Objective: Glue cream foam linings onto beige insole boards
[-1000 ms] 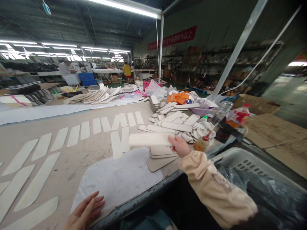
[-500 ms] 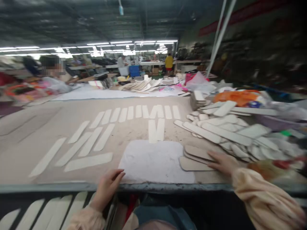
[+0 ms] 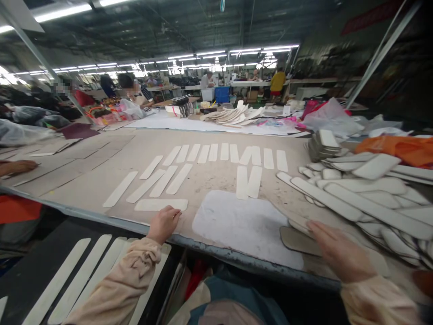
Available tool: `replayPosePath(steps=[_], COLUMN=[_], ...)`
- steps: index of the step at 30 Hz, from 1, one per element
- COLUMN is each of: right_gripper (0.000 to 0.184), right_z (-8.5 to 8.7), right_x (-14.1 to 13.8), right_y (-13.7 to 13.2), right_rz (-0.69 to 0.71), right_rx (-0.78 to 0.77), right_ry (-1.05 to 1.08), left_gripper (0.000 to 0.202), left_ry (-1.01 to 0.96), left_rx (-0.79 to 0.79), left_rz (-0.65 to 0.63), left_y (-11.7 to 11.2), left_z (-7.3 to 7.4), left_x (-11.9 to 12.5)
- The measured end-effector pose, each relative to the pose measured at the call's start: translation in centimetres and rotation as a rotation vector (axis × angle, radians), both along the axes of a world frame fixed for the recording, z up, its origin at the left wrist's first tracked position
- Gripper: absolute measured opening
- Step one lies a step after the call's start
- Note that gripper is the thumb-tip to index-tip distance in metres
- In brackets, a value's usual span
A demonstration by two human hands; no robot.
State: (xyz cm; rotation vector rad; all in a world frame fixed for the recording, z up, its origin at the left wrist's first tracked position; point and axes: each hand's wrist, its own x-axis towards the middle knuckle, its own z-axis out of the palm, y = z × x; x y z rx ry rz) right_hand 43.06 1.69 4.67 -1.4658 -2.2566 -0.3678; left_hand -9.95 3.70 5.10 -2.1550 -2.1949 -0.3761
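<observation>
My left hand (image 3: 164,224) is closed, fingertips pinched together, just below a pale rounded strip (image 3: 161,205) lying crosswise; whatever the fingertips may hold is too small to make out. On the right, my right hand (image 3: 340,250) has its fingers over a motion-blurred pale long pad (image 3: 295,219) and appears to grip it. Beneath that lies a grey-brown pad (image 3: 297,240), partly covered by the hand. A white rounded sheet (image 3: 237,221) lies on the table between my hands. Two pale strips (image 3: 241,183) rest above it, and several more strips (image 3: 203,154) form a curved row behind.
A heap of long white pads (image 3: 341,201) fills the table's right side, with a small stack (image 3: 324,145) behind. Below the table edge (image 3: 223,255), strips (image 3: 61,275) lie on a dark surface. Another person's hand (image 3: 18,168) rests at far left.
The view has swung left, so the table's contents sit further right. My left hand now lies near the crosswise strip, and a pad under my right hand has shifted and blurred.
</observation>
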Motion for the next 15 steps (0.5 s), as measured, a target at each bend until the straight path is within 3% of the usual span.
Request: replayPosePath(steps=[5, 8, 11, 15], right_gripper=[0.045, 0.038, 0.033, 0.038], right_z=[-1.8, -3.3, -4.0, -3.6], right_x=[-11.8, -16.1, -17.2, -15.7], right_y=[-2.7, -3.7, -4.1, -5.0], right_rz=[0.184, 0.198, 0.233, 0.231], right_rx=[0.007, -0.102, -0.185, -0.252], right_ry=[-0.061, 0.013, 0.118, 0.266], left_gripper=[0.040, 0.042, 0.039, 0.033], left_ry=[0.149, 0.167, 0.189, 0.208], left_rx=[-0.186, -0.226, -0.263, -0.271], left_rz=[-0.011, -0.017, -0.008, 0.003], left_y=[2.3, 3.1, 3.6, 4.2], left_z=[0.4, 0.5, 0.7, 1.0], left_x=[2.2, 2.7, 2.9, 3.3])
